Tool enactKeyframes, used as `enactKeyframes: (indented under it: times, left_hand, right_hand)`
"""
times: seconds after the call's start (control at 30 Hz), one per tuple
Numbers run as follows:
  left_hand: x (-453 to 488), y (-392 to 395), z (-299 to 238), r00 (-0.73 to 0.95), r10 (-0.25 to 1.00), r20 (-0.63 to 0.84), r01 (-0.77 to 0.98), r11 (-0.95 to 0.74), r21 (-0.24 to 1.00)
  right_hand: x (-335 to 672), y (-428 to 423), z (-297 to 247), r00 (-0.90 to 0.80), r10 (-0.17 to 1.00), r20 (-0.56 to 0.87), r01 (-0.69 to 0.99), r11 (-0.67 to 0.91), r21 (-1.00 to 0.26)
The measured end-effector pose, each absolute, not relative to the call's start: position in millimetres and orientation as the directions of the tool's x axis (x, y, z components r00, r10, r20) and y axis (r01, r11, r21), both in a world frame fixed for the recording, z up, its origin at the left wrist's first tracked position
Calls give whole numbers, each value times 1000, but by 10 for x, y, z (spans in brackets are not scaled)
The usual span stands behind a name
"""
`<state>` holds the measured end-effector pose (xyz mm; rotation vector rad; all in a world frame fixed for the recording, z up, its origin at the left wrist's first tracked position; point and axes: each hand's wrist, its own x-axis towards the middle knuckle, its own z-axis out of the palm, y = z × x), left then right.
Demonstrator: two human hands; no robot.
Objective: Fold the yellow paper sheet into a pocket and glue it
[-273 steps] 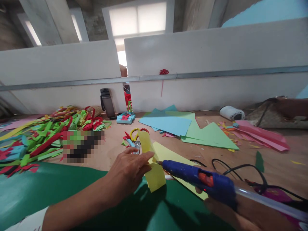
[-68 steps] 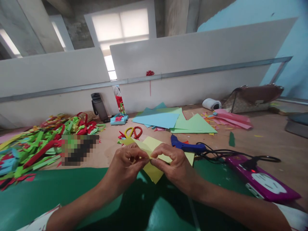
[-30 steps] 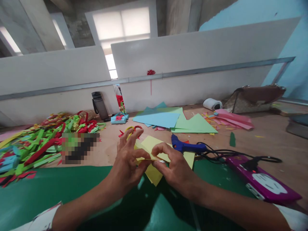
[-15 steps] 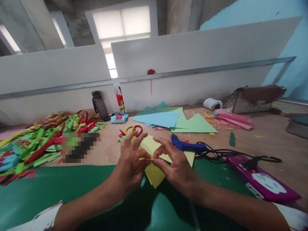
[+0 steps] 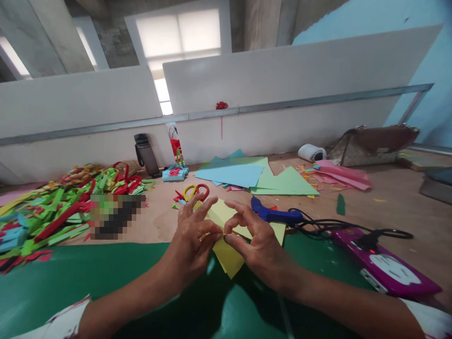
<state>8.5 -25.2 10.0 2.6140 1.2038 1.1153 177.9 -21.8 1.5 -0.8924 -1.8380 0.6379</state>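
Observation:
A folded piece of yellow paper [image 5: 229,260] hangs below my fingertips, its pointed lower end over the green table cover. My left hand [image 5: 192,238] pinches its upper part between thumb and forefinger. Thumb and forefinger of my right hand [image 5: 256,242] close on the paper at the same spot, so the tips of both hands nearly touch. The exact fold is hidden by the fingers. Just behind the hands lie pale yellow sheets [image 5: 219,213]. Scissors with yellow and red handles [image 5: 202,192] rest beyond my left fingers, and a blue glue gun [image 5: 278,215] lies beside my right hand.
At left spreads a heap of green and red paper strips [image 5: 60,207]. Blue sheets [image 5: 233,173] and green sheets [image 5: 287,182] lie at the back, near a dark bottle [image 5: 147,155]. Cables run right to a purple power strip [image 5: 384,263]. A handbag [image 5: 374,143] stands at back right.
The lower tip of the yellow paper has shifted slightly to the right. Both hands keep their pinch in almost the same place.

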Motion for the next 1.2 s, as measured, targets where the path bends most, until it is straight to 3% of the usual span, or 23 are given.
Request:
enactKeyframes:
  times: [0.23, 0.53, 0.8, 0.9, 1.0, 1.1, 1.2]
  left_hand:
    - [72, -205, 94, 391, 698, 600, 608, -685, 401]
    - [53, -211, 128, 431, 674, 600, 621, -704, 345]
    - [-6, -162, 194, 391, 597, 701, 581, -750, 315]
    - [-84, -96, 263, 260, 656, 709, 602, -684, 412]
    - [-218, 72, 284, 8, 786, 618, 606, -495, 622]
    - [-342, 270, 225, -91, 933, 349, 295, -309, 904]
    - [-385, 376, 152, -60, 968, 242, 215, -224, 951]
  right_hand:
    - [1781, -202, 14, -277, 808, 520, 277, 586, -762]
    - [1781, -196, 25, -268, 833, 483, 272, 547, -792]
    - [1800, -188, 0, -254, 861, 440, 184, 490, -852]
    - [1801, -151, -16, -235, 870, 434, 101, 466, -879]
    - [1808, -104, -26, -210, 886, 413, 17, 426, -905]
    - [1819, -64, -29, -171, 903, 394, -36, 394, -918]
    - [1830, -45, -24, -128, 912, 390, -33, 389, -921]
